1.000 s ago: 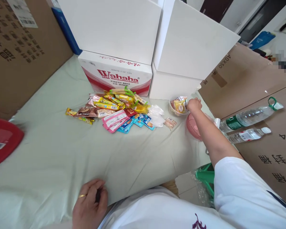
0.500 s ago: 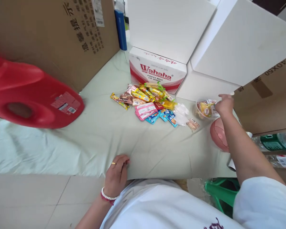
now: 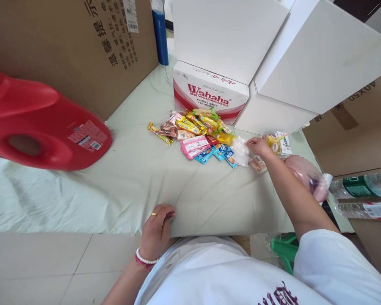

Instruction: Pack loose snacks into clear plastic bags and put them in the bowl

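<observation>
My right hand (image 3: 259, 148) is stretched over the right end of a snack pile, its fingertips at the edge of clear-white plastic packets (image 3: 240, 151). The fingers are slightly apart, and no held thing shows in them. Below that hand lies a small brownish snack packet (image 3: 257, 164), partly covered. Just right of it, a clear bowl holds wrapped snacks (image 3: 275, 145), mostly behind the hand and forearm. Resting at the near table edge, my left hand (image 3: 157, 224) has its fingers loosely curled together with nothing visible in them.
Yellow snack packs (image 3: 188, 126), pink packets (image 3: 195, 146) and blue packets (image 3: 222, 151) lie before a Wahaha carton (image 3: 209, 93). A red jug (image 3: 53, 127) is at left. A pink translucent container (image 3: 301, 169) and plastic bottles (image 3: 365, 186) are at right.
My right hand has moved left from the bowl of snacks to the white packets. The view swung left, bringing in more of the red jug. My left hand stays at the table edge.
</observation>
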Tool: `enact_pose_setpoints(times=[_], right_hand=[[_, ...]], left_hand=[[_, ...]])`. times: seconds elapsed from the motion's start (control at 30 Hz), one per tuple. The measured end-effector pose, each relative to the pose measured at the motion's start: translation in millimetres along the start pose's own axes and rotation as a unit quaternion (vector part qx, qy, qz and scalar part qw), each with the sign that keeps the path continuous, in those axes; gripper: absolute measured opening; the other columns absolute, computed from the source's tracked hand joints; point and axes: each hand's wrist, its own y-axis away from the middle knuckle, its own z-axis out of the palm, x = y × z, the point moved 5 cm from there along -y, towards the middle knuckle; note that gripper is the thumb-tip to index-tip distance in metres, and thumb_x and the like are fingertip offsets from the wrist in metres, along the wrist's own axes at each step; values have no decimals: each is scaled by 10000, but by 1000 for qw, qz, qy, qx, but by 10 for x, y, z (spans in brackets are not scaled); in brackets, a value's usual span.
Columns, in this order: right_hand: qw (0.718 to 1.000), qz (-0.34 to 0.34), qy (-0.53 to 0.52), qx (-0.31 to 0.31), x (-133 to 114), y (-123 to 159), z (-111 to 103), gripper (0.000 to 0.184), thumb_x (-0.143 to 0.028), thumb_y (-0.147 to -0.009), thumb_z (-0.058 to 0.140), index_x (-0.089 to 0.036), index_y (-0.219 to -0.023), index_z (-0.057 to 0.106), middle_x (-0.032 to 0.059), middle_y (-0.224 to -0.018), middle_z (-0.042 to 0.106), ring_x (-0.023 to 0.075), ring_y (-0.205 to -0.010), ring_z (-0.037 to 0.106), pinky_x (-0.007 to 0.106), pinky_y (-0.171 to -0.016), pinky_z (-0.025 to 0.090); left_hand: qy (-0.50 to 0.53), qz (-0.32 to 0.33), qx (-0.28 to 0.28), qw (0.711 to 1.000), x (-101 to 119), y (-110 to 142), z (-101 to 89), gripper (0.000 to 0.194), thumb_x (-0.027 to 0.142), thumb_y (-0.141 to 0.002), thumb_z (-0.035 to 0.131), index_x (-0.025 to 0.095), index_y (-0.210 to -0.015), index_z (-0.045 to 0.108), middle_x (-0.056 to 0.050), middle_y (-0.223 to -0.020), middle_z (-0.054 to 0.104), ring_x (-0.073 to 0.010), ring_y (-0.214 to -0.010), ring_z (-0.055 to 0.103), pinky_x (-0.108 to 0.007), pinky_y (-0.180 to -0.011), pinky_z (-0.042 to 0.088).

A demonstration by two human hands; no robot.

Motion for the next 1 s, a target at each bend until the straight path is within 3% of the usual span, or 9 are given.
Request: enact_pose_setpoints(times=[0.07, 0.17, 0.3, 0.43, 0.5, 0.57, 0.73, 0.87, 1.0], right_hand=[[1000, -10, -18, -6, 34, 45, 31, 166, -316, -761, 673, -152, -780, 679, 6, -681, 639, 142, -651, 529, 265, -659, 431], [992, -40, -93, 71, 13, 248, -150, 196, -342, -791, 609, -173, -868, 670, 1, -773, 645, 132, -688, 537, 255, -672, 442], [926, -62, -352, 119, -86, 863, -311, 284, -420, -727, 690, -240, -946, 669, -16, -739, 623, 152, -650, 561, 273, -616, 458], [855, -4, -519, -17, -274, 1655, 155, 330, -459, -663, 775, -278, -928, 696, 38, -897, 720, 233, -836, 673, 342, -684, 528], [839, 42, -535, -91, -342, 1989, 475, 329, -451, -644, 825, -271, -898, 717, 32, -877, 733, 223, -779, 670, 343, -674, 530], [836, 67, -524, -145, -368, 2207, 711, 313, -430, -635, 863, -250, -854, 731, 6, -782, 713, 179, -662, 622, 306, -618, 504], [862, 75, -491, -101, -205, 2255, 754, 283, -461, -712, 834, -224, -813, 716, -54, -602, 546, 89, -501, 417, 215, -447, 334], [853, 79, -510, -78, -108, 2205, 699, 300, -465, -733, 823, -247, -890, 689, -60, -613, 539, 99, -504, 431, 213, -429, 336], [811, 73, -573, -95, -172, 2188, 761, 336, -489, -707, 835, -278, -892, 650, -41, -731, 643, 135, -624, 584, 258, -581, 502]], left_hand=[[1, -2, 2, 1000, 2, 11, -6, 265, 68, -873, 405, 193, -923, 633, -41, -851, 656, -155, -797, 644, -284, -741, 532], [23, -34, 12, 999, -6, 32, -27, 230, 117, -911, 422, 195, -911, 639, -35, -840, 643, -151, -771, 628, -284, -714, 523], [104, -87, 15, 991, 125, -45, 67, 192, 223, -962, 475, 197, -890, 651, -39, -867, 620, -147, -782, 608, -278, -697, 516], [295, -155, -46, 942, 437, -353, 472, 289, 446, -972, 543, 197, -1081, 641, -85, -1061, 625, -159, -866, 632, -270, -676, 543], [393, -201, -87, 893, 557, -531, 723, 490, 580, -888, 634, 191, -1184, 608, -111, -1151, 634, -179, -916, 650, -270, -675, 547], [429, -218, -137, 866, 620, -665, 923, 517, 618, -799, 722, 166, -1040, 652, -78, -1020, 669, -166, -858, 637, -273, -704, 532], [356, -236, -64, 902, 419, -729, 902, 379, 527, -789, 750, 176, -746, 612, 26, -678, 586, -113, -666, 537, -251, -674, 465], [237, -134, 8, 962, 393, -634, 616, 177, 380, -882, 664, 204, -864, 658, -36, -884, 677, -159, -835, 626, -293, -773, 515], [106, 122, -118, 980, 690, -439, 551, 124, 218, -889, 569, 241, -885, 691, -97, -1094, 708, -226, -1079, 645, -421, -942, 519]])
